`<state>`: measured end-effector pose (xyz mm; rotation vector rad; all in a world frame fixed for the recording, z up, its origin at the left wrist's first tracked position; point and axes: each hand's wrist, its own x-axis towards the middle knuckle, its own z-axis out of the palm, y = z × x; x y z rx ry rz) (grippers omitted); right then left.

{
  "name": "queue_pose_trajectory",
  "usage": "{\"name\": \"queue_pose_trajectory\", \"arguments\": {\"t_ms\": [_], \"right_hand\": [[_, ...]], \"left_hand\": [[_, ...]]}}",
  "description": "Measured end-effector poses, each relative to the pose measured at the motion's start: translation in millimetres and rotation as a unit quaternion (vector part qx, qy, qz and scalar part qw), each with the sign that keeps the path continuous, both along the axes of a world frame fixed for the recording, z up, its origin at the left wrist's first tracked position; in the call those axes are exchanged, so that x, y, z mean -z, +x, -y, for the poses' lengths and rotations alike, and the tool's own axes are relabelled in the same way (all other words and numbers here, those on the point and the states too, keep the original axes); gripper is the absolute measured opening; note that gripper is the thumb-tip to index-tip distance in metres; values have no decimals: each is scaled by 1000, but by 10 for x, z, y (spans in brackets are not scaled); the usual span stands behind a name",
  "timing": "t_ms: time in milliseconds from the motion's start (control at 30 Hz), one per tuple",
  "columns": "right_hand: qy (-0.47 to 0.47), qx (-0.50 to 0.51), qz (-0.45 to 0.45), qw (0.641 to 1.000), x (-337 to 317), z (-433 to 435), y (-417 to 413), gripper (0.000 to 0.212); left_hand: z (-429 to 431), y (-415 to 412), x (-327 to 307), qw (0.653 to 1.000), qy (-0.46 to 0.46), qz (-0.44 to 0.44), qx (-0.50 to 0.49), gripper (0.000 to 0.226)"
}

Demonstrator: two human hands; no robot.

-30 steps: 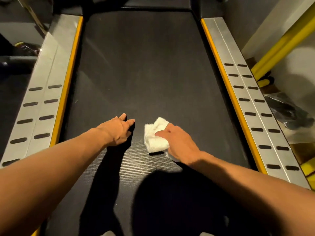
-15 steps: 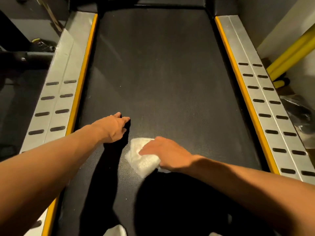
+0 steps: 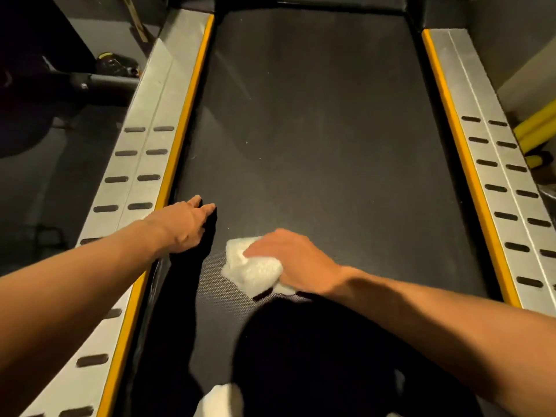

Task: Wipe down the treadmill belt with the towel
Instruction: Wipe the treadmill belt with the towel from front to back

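1. White terry towel (image 3: 252,270), bunched into a wad, lies on the treadmill belt (image 3: 316,130) at its near end, a little left of centre.
2. Right hand (image 3: 296,260): grip closed loosely over the towel, fingers bent across the top and pressing it down on the belt. Thumb hidden under the cloth.
3. Left hand (image 3: 183,225): grip empty, fingers spread out, palm flat on the belt just beside the left yellow strip (image 3: 192,94). It reads as a brace.
4. Progress, as a judgement: wiping is under way at the near end only. No clear line between wiped and unwiped surface shows. Pale specks and a faint streak sit on the far stretch, so most of the belt's length looks left to do. The right side of the belt, well apart from the towel, likely needs passes too.
5. Grey metal side rails (image 3: 144,139) with dark slots flank the belt. Yellow bars (image 3: 538,127) stand beyond the right rail.
6. A white cloth-like thing (image 3: 219,400) sits at the bottom edge; what it is cannot be told.
7. Writing: no brand, label or lettering can be read anywhere in view.
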<state>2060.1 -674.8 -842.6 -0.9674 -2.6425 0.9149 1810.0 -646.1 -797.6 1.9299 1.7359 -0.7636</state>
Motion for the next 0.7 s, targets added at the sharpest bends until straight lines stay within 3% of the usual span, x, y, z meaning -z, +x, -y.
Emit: {"name": "queue_pose_trajectory", "arguments": {"t_ms": [67,233,333,400,467,533,633,700], "right_hand": [[29,87,-29,995,-62,-332,-121,47],[24,182,46,982,11,-573,-193,31],[-12,80,2,997,12,-55,-248,47],[-39,18,33,999,-76,75,-341,41],[11,60,26,998,-117,-75,-489,36],[46,115,-1,992,-103,-366,-614,48],[33,171,52,983,-41,-583,-788,49],[18,181,34,983,15,-436,-858,55]], "left_hand": [[57,-50,-30,1000,2,-21,6,63],[171,-162,-136,993,37,-95,52,62],[302,-205,-122,997,46,-56,-28,66],[369,-228,-79,991,80,-5,-111,70],[402,-281,-42,977,113,46,-176,72],[421,-341,-29,968,130,68,-204,73],[411,-357,-55,963,133,89,-219,77],[383,-335,-80,964,130,95,-214,77]]}}
